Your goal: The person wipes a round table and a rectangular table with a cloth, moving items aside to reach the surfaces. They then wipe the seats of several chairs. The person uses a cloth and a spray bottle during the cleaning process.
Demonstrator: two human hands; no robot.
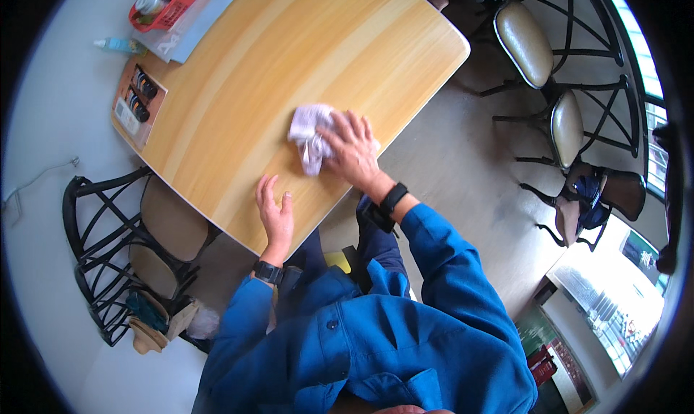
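Observation:
A crumpled pale pink cloth [312, 124] lies on the light wood-grain tabletop [255, 83]. My right hand [353, 151] rests on the cloth's right side, pressing it to the table with the palm down and fingers spread, close to the edge nearest me. To the left, my left hand [275, 213] is raised at the table's near corner with fingers apart, holding nothing. Both wrists carry dark bands.
A red plastic basket [162, 21] with bottles stands at the upper left. Beside it lie a light blue bottle [120, 45] and a printed mat [154, 107]. Black-framed chairs stand left [173, 219] and right [525, 42]; a wall adjoins the table's left side.

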